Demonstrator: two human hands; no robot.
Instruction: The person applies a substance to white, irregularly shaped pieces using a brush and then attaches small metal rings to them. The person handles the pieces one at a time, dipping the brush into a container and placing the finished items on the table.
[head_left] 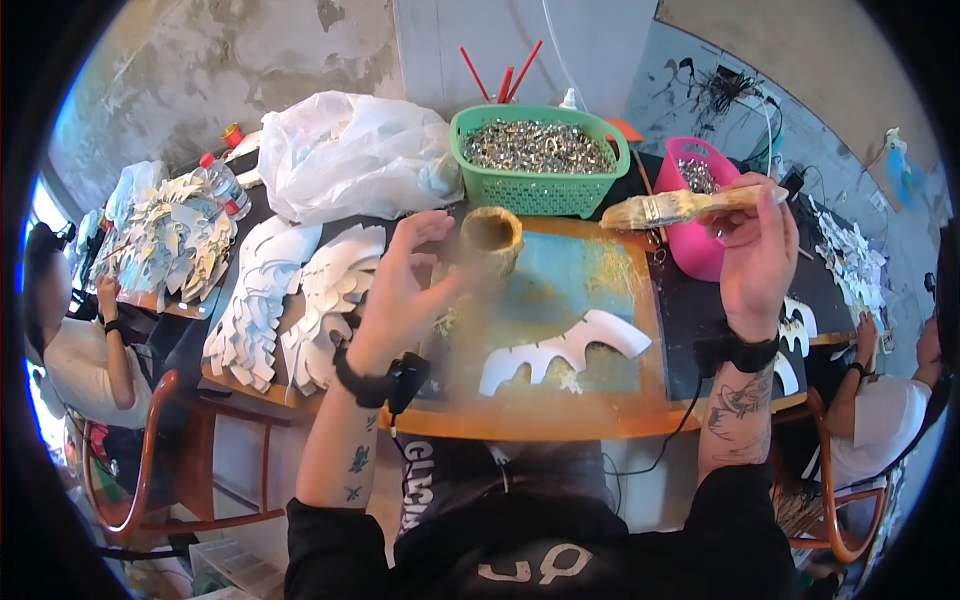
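Note:
My right hand is closed around the handle of a glue-crusted paintbrush, held up over the right side of the table with its bristles pointing left. My left hand is raised with fingers apart and nothing in it, just left of a pot coated in dried yellowish glue. Below the pot and brush, one white curved piece with a scalloped, notched edge lies on a stained blue-green board. Some blur veils the area around my left thumb.
Stacks of white cut pieces lie to the left. At the back stand a white plastic bag, a green basket of small metal parts and a pink basket. One person sits at left, another at right.

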